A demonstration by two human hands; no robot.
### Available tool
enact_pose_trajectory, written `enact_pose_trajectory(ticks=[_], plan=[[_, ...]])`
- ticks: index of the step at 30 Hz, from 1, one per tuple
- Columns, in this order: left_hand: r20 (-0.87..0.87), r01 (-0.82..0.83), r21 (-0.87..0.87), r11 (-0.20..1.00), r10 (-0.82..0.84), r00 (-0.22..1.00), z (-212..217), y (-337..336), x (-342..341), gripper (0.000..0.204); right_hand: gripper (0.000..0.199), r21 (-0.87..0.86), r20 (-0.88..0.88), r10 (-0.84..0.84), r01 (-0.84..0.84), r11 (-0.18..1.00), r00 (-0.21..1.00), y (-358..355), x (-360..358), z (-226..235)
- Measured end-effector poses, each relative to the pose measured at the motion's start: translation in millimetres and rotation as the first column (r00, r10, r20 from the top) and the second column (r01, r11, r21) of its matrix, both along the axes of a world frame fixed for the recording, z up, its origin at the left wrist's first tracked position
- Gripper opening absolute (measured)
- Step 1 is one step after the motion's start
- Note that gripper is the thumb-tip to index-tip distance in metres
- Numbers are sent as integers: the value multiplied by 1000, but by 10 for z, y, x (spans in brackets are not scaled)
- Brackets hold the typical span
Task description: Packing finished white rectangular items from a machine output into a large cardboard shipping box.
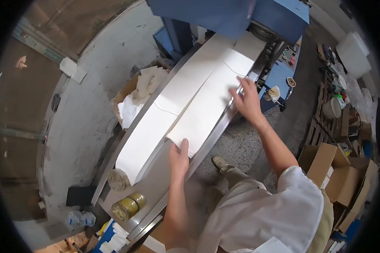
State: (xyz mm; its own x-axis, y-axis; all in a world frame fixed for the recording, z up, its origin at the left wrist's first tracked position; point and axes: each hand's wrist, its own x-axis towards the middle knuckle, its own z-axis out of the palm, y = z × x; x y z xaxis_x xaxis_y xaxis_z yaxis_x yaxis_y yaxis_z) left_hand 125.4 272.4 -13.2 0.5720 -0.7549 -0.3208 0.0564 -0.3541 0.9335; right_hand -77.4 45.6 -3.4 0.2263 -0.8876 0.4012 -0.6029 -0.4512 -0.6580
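Two long rows of white folded paper sheets lie side by side on a metal conveyor table, running up under a blue machine. My left hand (179,159) is at the near end of the right row (211,101), its thumb and fingers apart and touching the end sheets. Some of its fingers are hidden by the paper. Farther up, my right hand (248,99) hovers by that row's right edge, next to the metal rail, with fingers spread and nothing in them. The left row (156,128) reaches closer to me, untouched by either hand.
The blue machine (202,12) spans the table's far end. Near the table's lower end are a round weight (118,180) and a yellowish cylinder (128,206). A carton of white scraps (128,95) stands left of the table. Open cardboard boxes (329,162) and a pallet are at right.
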Motion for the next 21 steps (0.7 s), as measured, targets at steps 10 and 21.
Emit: enact_pose_trajectory(ticks=[10,21], plan=[[-89,22,-18,1000,-24,996,115,-98,-114,39,32,-215,-178,-76,37,976,981,-537,-136,-208],[-16,16,19,1000,-16,1000,19,-62,-122,40,29,-92,-165,-32,17,996,986,-485,-136,-91]])
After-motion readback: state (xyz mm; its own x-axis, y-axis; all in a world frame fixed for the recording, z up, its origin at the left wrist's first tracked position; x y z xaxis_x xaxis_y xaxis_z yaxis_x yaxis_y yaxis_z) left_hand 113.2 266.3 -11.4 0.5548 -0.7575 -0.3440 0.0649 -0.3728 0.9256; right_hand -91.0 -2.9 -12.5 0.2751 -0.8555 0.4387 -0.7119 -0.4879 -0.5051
